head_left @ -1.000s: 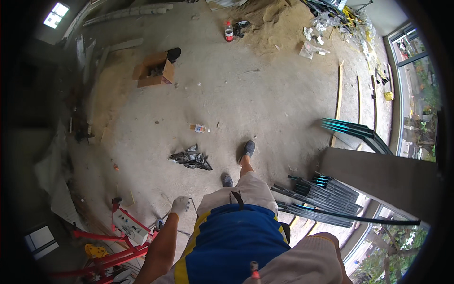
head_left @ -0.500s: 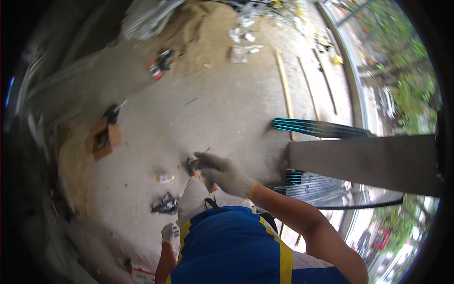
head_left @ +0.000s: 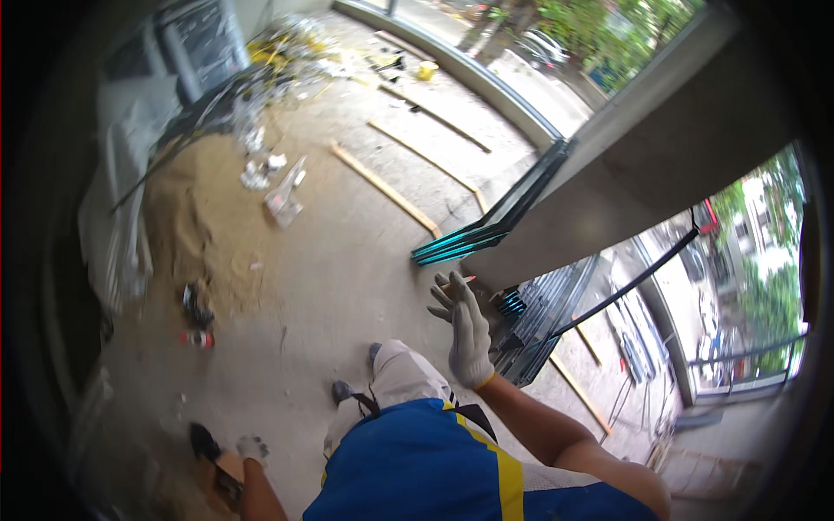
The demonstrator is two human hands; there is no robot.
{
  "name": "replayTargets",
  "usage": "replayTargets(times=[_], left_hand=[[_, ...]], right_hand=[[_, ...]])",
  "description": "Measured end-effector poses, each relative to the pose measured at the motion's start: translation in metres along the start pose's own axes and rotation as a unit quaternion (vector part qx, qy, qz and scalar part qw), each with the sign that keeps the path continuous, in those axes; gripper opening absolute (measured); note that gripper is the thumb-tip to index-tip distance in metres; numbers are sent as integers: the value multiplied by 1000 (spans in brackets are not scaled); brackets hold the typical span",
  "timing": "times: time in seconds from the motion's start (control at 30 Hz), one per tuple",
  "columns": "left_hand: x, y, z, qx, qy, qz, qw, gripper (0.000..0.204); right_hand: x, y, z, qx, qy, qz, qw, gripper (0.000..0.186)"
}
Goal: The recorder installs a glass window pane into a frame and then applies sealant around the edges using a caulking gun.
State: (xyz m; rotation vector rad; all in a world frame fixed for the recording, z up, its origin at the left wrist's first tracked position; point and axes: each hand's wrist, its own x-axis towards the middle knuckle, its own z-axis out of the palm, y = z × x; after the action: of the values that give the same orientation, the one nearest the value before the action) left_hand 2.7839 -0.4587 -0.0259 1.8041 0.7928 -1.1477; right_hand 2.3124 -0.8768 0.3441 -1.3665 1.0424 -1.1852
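Observation:
My right hand (head_left: 470, 343), in a pale work glove, is raised in front of my right side with its fingers spread. A thin stick with a reddish tip (head_left: 470, 279) shows at its fingertips; I cannot tell whether it is held. Just beyond lies the end of a stack of dark-framed glass panes (head_left: 443, 251) with blue-green edges, leaning by a grey pillar (head_left: 599, 187). My left hand (head_left: 254, 447), also gloved, hangs low at my left, fingers loosely apart with nothing visible in them. Beside it is an opened cardboard box (head_left: 228, 469).
More stacked panes (head_left: 543, 313) stand on the pillar's near side. Wooden strips (head_left: 387, 189) lie on the concrete floor (head_left: 321, 278). A sand heap (head_left: 204, 221), plastic scraps (head_left: 282, 204) and a red-labelled bottle (head_left: 198, 339) are at the left. Large windows line the right.
My view has swung right, bringing the pillar and panes closer to the middle. My right hand has lifted and its fingers have spread. My left hand has shifted left in view.

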Motion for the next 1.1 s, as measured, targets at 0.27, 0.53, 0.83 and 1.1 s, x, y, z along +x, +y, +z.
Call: replayTargets(times=[0.27,0.53,0.83,1.1], left_hand=[[-54,298,272,129,-120,332,927,14],[-99,279,417,424,-194,252,848,15],[-36,371,511,757,-231,267,549,21],[34,594,844,466,-211,195,837,26]], right_hand=[[130,-111,27,276,-110,-387,873,83],[283,-116,13,301,-159,-439,831,82],[445,-55,21,221,-98,-445,862,82],[534,122,-32,-336,286,-120,890,66]])
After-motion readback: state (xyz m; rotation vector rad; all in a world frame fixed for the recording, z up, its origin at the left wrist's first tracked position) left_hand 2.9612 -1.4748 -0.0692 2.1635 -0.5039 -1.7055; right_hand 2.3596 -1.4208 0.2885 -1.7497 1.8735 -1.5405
